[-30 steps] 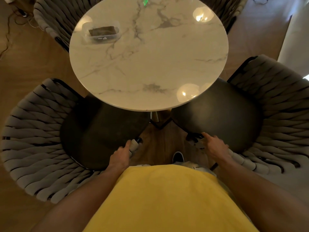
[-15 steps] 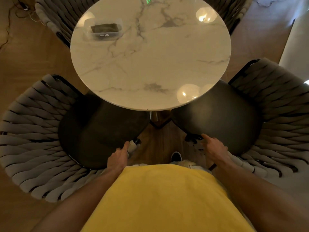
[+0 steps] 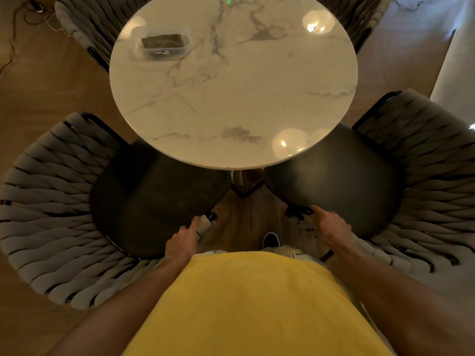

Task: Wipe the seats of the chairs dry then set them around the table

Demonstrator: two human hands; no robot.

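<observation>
Two chairs with grey woven backs and dark round seats flank me at the round white marble table (image 3: 231,93). The left chair (image 3: 59,201) has its seat tucked partly under the table's near edge, and so does the right chair (image 3: 424,176). My left hand (image 3: 182,240) grips the front end of the left chair's armrest. My right hand (image 3: 331,227) grips the front end of the right chair's armrest, index finger pointing forward. A clear tub (image 3: 160,43) with a dark folded cloth inside sits on the table's far left.
Two more woven chairs stand behind the table, one at far left (image 3: 84,24) and one at far right (image 3: 365,19). Cables (image 3: 23,19) lie on the wooden floor at top left. My shoe (image 3: 270,240) shows between the two near chairs.
Both near chairs have slid slightly closer to the table, my hands still on their armrest ends. The view has shifted a little forward.
</observation>
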